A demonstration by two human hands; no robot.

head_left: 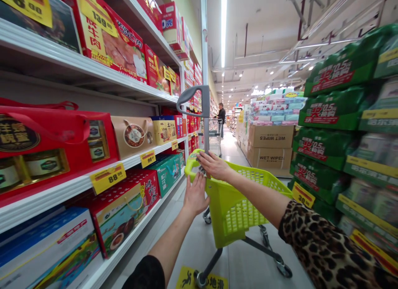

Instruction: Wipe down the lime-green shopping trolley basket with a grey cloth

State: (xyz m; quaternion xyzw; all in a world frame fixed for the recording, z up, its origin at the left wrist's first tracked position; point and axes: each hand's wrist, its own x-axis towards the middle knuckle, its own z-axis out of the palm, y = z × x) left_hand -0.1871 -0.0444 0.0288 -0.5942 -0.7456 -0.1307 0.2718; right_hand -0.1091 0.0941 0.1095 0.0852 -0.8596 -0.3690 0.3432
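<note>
The left hand (195, 193) and the right hand (216, 166) are laid at the cart's (239, 202) rim, by the pole's (204, 36) foot, perhaps so the basket is steadied there. Each grip is seen with fingers extended; whether anything is pinched cannot be told. A grey handle (205, 100) is fixed higher up. The tiled floor (236, 264) is marked by a yellow sign (188, 277). Boxes (59, 139) are lined along the left shelf (46, 205), with price tags (108, 178) likely edge-mounted for easy reading; green packs (329, 106) are stacked at right. Farther off, cartons (270, 142), a trolley (215, 135) and a person (221, 115) are lit by a strip light (223, 27).
</note>
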